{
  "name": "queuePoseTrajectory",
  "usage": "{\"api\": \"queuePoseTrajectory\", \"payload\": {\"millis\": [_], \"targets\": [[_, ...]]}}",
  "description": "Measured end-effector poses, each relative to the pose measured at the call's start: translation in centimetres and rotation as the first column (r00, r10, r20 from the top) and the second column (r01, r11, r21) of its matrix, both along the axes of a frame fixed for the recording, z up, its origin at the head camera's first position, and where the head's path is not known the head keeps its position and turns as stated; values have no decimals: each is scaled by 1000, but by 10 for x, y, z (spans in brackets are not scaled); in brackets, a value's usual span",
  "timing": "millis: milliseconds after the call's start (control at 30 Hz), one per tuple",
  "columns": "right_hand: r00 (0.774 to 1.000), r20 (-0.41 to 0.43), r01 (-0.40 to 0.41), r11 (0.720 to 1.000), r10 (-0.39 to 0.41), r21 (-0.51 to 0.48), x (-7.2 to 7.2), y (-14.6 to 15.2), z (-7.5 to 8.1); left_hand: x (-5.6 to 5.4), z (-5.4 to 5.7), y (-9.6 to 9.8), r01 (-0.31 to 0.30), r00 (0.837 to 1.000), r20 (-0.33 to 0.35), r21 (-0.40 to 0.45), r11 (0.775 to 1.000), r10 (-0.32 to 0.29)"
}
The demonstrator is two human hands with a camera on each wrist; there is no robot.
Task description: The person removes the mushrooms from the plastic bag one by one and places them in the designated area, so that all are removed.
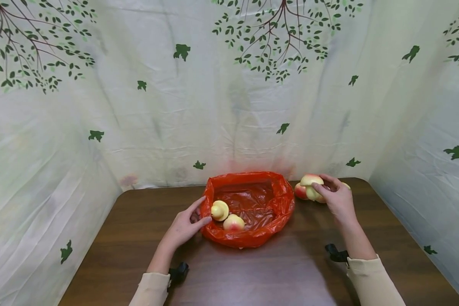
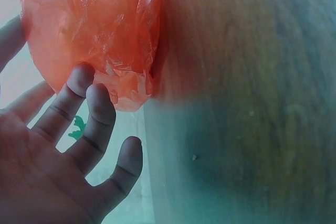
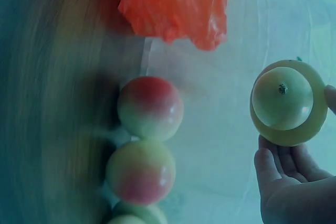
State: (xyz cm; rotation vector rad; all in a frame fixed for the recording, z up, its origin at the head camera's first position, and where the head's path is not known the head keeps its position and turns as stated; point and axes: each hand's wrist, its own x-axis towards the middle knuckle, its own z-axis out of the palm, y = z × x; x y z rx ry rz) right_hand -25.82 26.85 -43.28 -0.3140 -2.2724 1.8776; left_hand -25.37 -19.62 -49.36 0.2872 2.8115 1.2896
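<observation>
An opened red plastic bag [image 1: 250, 240] stands on the table. My left hand [image 1: 185, 227] spreads its thumb and forefinger along the bag's left rim, with the other fingers loosely bent beside it. Inside lie two yellowish mushroom-shaped pieces: one shows its stem [image 1: 216, 211], the other its red-blushed cap [image 1: 234, 222]. Right of the bag, my right hand [image 1: 338, 199] holds another mushroom-shaped piece [image 3: 283, 98] between thumb and fingers. The right wrist view shows its pale round stem end in front of the wider cap. Several alike stand beneath, including a red-topped one [image 3: 151, 107].
The brown wooden table [image 1: 137, 229] ends at a pale hanging cloth [image 1: 237, 106] printed with leaves and branches. Behind the right hand, another yellow piece [image 1: 346, 185] shows partly. Black wrist cameras, one the right camera [image 1: 335, 253], sit below the sleeves.
</observation>
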Motion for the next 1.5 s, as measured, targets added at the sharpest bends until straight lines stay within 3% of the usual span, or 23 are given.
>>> {"api": "queuePoseTrajectory", "payload": {"millis": [300, 567, 800, 1167, 1500], "targets": [[999, -30, 36, 999, -37, -40, 6, 20, -9, 1, 1, -1, -5, 1000, 15, -2, 1000, 5], [996, -44, 80, 997, -80, -13, 12, 43, -18, 1, 2, -2, -8, 1000, 18, 4, 1000, 8], [997, -36, 74, 997, -75, -24, 15, 60, -31, 1, 4, -2, -2, 1000, 12, 8, 1000, 2], [986, 52, 152, 982, -158, 113, 19, 88, -53, 2, 1, -4, 2, 1000, 9, 21, 1000, -2], [983, 89, 145, 975, -161, 166, 21, 96, -61, 1, 2, -6, -4, 1000, 8, 12, 1000, 4]]}}
